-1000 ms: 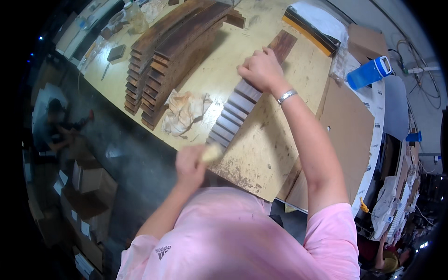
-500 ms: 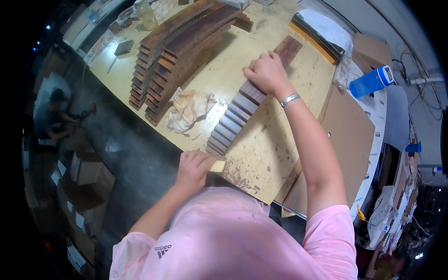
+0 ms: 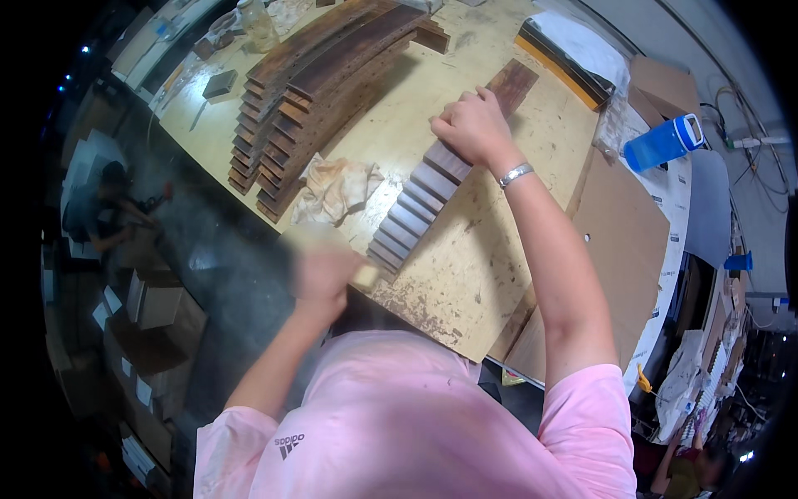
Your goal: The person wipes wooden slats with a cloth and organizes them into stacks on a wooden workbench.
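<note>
A stepped stack of wooden strips [image 3: 409, 218] lies slantwise on the worktable, its near end faces fanned out like stairs and greyish, its far end dark reddish brown. My right hand [image 3: 471, 126] is closed over the upper part of the stack, pressing it to the tabletop. At the table's near left edge my left hand [image 3: 322, 274], smeared by motion, grips a pale yellow block [image 3: 364, 277]. The block is just off the stack's near end; whether they touch I cannot tell. Left of the stack lies a crumpled, brown-stained cloth [image 3: 335, 189].
Curved stacks of dark brown strips [image 3: 332, 91] fill the table's far left, near a small dark block [image 3: 220, 84] and a glass jar [image 3: 258, 29]. A blue bottle [image 3: 663, 144] and a cardboard sheet [image 3: 619, 249] lie right. A person [image 3: 108, 208] sits beyond the left edge.
My left hand has moved left and up along the table edge with the pale yellow block, and is now blurred. My right hand and the stack stay nearly in place.
</note>
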Demonstrator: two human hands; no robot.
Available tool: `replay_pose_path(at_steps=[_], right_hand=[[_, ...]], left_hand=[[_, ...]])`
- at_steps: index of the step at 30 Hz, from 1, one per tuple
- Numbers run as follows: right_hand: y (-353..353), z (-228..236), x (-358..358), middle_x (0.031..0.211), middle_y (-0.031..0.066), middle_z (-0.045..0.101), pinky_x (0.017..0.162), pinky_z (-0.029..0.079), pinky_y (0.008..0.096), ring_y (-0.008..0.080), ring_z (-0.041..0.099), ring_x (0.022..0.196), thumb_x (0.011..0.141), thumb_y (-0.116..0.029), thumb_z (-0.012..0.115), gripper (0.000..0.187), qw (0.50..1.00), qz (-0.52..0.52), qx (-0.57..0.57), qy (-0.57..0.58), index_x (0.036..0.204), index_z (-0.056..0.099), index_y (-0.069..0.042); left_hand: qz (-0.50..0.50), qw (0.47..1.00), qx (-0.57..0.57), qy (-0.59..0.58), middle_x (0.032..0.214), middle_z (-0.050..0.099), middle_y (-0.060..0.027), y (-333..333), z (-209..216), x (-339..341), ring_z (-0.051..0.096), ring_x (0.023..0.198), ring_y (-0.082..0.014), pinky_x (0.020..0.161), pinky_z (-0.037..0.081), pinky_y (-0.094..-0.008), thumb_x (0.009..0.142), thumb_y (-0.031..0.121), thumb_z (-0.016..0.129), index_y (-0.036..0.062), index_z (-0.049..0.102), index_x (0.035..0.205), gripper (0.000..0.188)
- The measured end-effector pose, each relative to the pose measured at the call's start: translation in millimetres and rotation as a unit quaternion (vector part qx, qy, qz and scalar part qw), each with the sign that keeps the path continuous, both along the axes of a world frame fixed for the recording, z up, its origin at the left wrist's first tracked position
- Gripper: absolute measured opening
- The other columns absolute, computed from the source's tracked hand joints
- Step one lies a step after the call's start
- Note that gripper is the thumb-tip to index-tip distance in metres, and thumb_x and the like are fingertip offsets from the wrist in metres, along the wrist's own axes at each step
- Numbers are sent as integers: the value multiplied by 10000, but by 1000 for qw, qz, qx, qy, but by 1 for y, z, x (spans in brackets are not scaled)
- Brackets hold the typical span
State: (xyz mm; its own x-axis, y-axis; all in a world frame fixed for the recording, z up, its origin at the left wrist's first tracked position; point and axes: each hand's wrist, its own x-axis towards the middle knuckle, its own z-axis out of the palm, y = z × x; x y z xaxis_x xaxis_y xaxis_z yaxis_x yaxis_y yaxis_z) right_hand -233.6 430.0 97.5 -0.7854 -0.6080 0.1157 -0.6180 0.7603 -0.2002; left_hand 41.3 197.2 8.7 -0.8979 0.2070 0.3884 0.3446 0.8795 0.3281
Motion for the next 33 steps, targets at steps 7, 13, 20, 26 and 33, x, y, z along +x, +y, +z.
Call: replay_pose_path(at_steps=[7,13,20,26,33], right_hand=[[3,-1,0,835,66,717,1187,297,474,266,607,995,944,-337,501,420,1000,-3,-7,1,726,746,-74],[-1,-4,-4,861,125,729,1188,286,504,293,631,1014,943,-361,444,468,999,6,28,22,778,798,-104],[2,5,2,780,77,690,1183,294,517,265,611,951,913,-310,537,395,1000,-1,-24,11,681,748,-70],[-5,5,0,721,57,648,1176,306,513,251,598,893,866,-265,589,342,999,9,-38,10,624,690,-45],[-9,16,1,727,47,613,1159,315,544,254,576,878,811,-222,605,244,1000,6,-19,-4,642,675,-61]], left_hand=[[-118,992,33,-38,1080,688,-24,18,0,7,619,1010,-248,913,402,-442,651,-44,644,114,697,1060,441],[43,998,51,-13,1068,704,-52,-29,9,2,632,1016,-279,928,417,-429,682,-25,703,89,704,1078,413],[271,943,177,73,1090,704,-57,-174,47,-63,632,1033,-201,922,486,-321,788,20,746,36,700,1216,430],[406,812,418,-33,1026,724,-73,-324,10,-150,647,910,-118,829,493,-263,891,117,745,-79,689,1204,373],[581,774,235,-93,1114,753,-166,-409,7,-234,706,1075,-320,932,521,-433,775,398,796,71,776,1109,468]])
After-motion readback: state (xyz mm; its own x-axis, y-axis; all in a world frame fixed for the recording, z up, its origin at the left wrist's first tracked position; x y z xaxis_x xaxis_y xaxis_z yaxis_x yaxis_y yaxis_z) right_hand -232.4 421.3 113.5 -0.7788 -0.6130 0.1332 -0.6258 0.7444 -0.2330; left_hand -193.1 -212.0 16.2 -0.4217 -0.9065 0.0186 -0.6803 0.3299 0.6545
